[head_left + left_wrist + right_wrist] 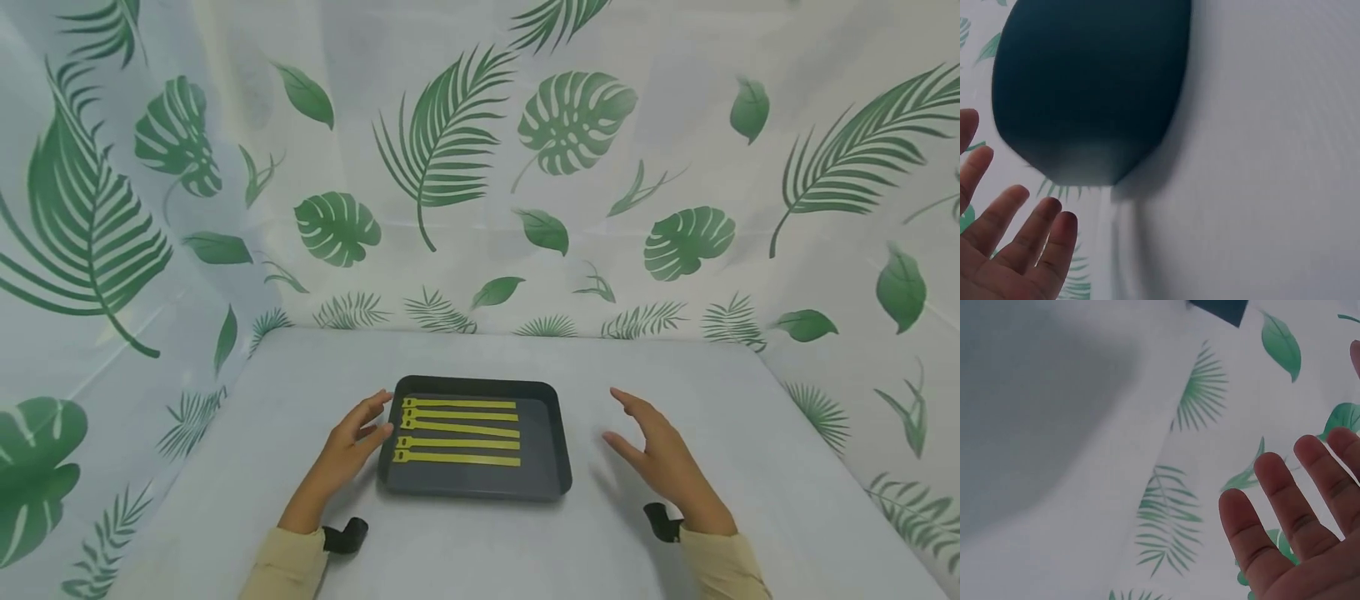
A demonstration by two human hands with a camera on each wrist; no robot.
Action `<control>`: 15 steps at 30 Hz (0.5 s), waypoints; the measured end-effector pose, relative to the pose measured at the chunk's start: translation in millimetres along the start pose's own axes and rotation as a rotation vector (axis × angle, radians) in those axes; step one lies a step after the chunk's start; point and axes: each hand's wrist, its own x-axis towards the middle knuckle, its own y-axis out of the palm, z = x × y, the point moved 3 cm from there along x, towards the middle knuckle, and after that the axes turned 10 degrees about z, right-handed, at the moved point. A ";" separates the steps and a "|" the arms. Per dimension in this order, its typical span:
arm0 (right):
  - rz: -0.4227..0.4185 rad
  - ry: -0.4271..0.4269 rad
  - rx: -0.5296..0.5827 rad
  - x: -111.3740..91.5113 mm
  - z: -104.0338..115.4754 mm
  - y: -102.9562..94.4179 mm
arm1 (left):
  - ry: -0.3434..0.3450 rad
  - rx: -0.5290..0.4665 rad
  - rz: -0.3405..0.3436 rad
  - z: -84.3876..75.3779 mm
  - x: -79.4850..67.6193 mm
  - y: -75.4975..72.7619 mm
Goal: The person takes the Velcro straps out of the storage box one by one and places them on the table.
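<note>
A dark grey tray lies on the white table, its outer wall large in the left wrist view. Inside it, several yellow slotted-head strap ties are laid side by side, heads toward the left. My left hand is at the tray's left side, fingertips right at the rim, with fingers spread and relaxed. To the right of the tray, my right hand hovers apart from it, fingers extended and holding nothing. The right wrist view shows only a corner of the tray at its top.
The white table reaches back to a curtain printed with green leaves, which also closes in both sides. A black wrist mount sits at the left cuff and another black mount at the right one.
</note>
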 end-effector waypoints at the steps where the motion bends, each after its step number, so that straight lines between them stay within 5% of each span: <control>1: 0.002 0.001 0.005 1.5 1.3 0.7 | -0.004 -0.018 0.003 0.5 2.1 1.8; 7: 0.033 0.007 0.081 10.8 9.7 5.0 | -0.012 -0.132 0.018 5.8 9.5 7.9; 15: 0.007 -0.100 0.158 26.6 20.1 9.2 | -0.055 -0.240 0.054 23.4 12.6 6.9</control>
